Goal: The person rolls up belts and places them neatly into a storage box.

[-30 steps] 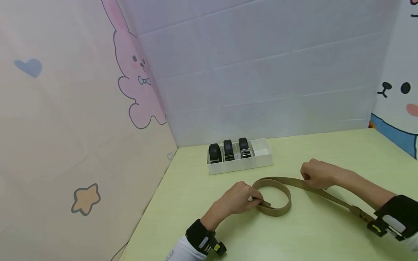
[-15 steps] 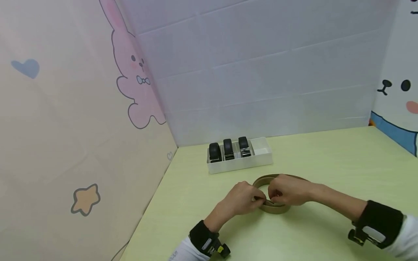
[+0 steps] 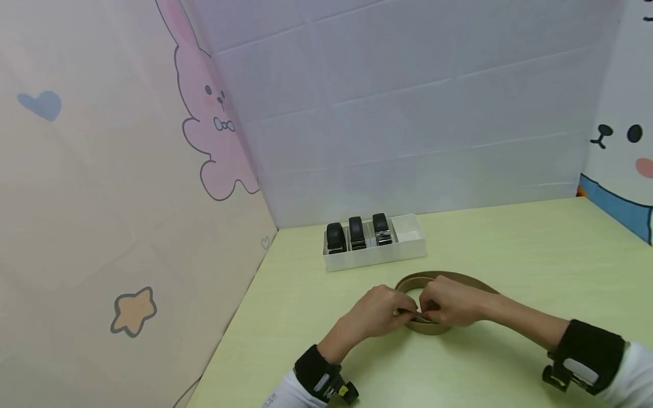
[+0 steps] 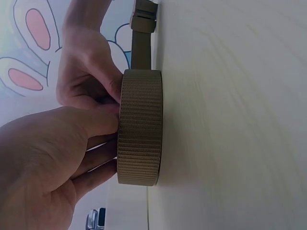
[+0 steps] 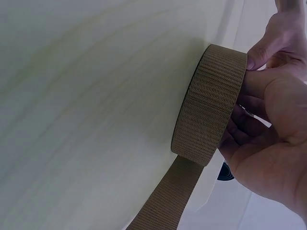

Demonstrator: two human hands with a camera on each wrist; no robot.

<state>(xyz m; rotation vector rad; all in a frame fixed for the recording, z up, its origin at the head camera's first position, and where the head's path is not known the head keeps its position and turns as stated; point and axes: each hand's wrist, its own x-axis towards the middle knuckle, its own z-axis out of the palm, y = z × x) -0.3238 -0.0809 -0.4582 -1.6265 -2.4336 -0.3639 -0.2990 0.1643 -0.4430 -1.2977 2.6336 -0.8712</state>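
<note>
A tan webbing belt (image 3: 431, 330) stands on edge on the table, wound into a loose coil. My left hand (image 3: 380, 311) pinches the near left side of the coil. Close beside it, the right hand (image 3: 454, 300) has its fingertips inside the coil, pinching the band. In the left wrist view the ribbed outer layer of the belt (image 4: 140, 127) faces the camera, and its tail runs up to a tan buckle end (image 4: 144, 17). The right wrist view shows the belt's straight tail (image 5: 168, 194) leading away from the coil. The fingertips are partly hidden behind the webbing.
Behind the hands, a white divided tray (image 3: 374, 259) holds rolled black belts (image 3: 357, 232) with metal buckles in separate compartments. The pale yellow-green table (image 3: 551, 255) meets a white cloth wall (image 3: 408, 113) at the back and a cartoon-printed one on the left.
My right hand has moved left from the belt's outstretched tail to the coil, next to the left hand. Over the last half second both hands have shifted only slightly. The left hand keeps its grip.
</note>
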